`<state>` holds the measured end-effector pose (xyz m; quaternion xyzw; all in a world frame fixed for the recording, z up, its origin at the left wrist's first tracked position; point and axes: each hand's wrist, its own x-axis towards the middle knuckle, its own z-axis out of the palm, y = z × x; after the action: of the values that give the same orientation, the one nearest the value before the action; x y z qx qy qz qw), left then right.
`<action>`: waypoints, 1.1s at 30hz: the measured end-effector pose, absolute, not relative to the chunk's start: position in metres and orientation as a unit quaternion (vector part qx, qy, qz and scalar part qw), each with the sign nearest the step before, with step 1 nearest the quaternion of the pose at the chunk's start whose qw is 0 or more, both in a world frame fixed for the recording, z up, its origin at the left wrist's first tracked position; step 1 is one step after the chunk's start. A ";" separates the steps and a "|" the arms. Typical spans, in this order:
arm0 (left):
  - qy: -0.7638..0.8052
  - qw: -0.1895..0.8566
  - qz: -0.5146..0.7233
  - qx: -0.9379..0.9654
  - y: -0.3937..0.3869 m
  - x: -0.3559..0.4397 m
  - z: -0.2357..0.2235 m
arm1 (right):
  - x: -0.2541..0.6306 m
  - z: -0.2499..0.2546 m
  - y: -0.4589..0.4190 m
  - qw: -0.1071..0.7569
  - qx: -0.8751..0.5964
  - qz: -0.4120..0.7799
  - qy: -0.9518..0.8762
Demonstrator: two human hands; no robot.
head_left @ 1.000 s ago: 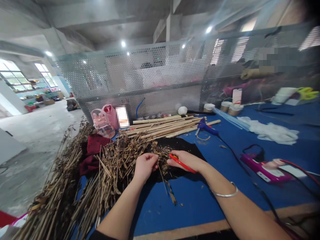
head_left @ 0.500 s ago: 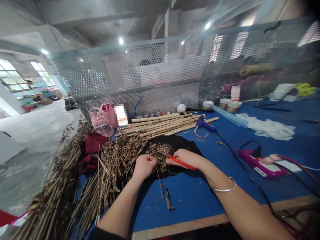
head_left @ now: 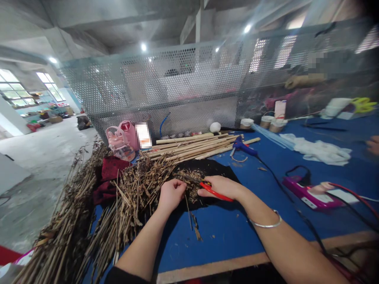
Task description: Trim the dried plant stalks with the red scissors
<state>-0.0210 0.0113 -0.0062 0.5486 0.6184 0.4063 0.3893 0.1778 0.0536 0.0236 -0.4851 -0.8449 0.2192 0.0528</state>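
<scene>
Scissors (head_left: pixel 218 193) gripped in closed right hand (head_left: pixel 219 187).
Dry stem (head_left: pixel 189 213) pinched between thumb and fingers of left hand (head_left: pixel 172 195), above blue counter (head_left: pixel 227 240).

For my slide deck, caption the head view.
Left hand pinches a dried stem, right hand holds red-handled scissors, over a black sheet on a blue tabletop.

Perforated metal screen (head_left: pixel 189 92) behind blue tabletop (head_left: pixel 227 236); grey floor (head_left: pixel 56 157), windows (head_left: pixel 12 87) left, ceiling lamps (head_left: pixel 143 47) lit.
</scene>
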 end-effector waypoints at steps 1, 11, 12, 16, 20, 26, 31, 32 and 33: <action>0.619 0.388 0.401 0.552 0.011 -0.021 -0.007 | 0.177 0.023 0.054 0.057 -0.487 0.220 -0.843; 0.646 0.376 0.325 0.580 0.009 -0.023 -0.011 | 0.178 0.024 0.053 0.024 -0.492 0.261 -0.830; 0.646 0.377 0.323 0.580 0.009 -0.023 -0.012 | 0.178 0.024 0.053 0.019 -0.492 0.263 -0.830; 0.645 0.356 0.337 0.586 0.011 -0.026 -0.012 | 0.180 0.025 0.054 0.017 -0.497 0.241 -0.833; 0.649 0.320 0.376 0.578 0.013 -0.028 -0.010 | 0.182 0.030 0.054 0.024 -0.494 0.197 -0.846; 0.626 0.304 0.396 0.600 0.014 -0.026 -0.012 | 0.178 0.034 0.051 -0.029 -0.486 0.186 -0.853; 0.628 0.308 0.386 0.600 0.015 -0.026 -0.016 | 0.180 0.027 0.055 -0.027 -0.492 0.217 -0.843; 0.631 0.312 0.386 0.596 0.015 -0.026 -0.016 | 0.180 0.026 0.055 -0.023 -0.496 0.215 -0.841; 0.634 0.316 0.387 0.590 0.015 -0.026 -0.016 | 0.180 0.026 0.056 -0.019 -0.500 0.211 -0.840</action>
<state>-0.0259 0.0150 -0.0159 0.5904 0.6341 0.3870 0.3156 0.1804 0.0557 0.0259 -0.4999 -0.8397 0.2113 -0.0193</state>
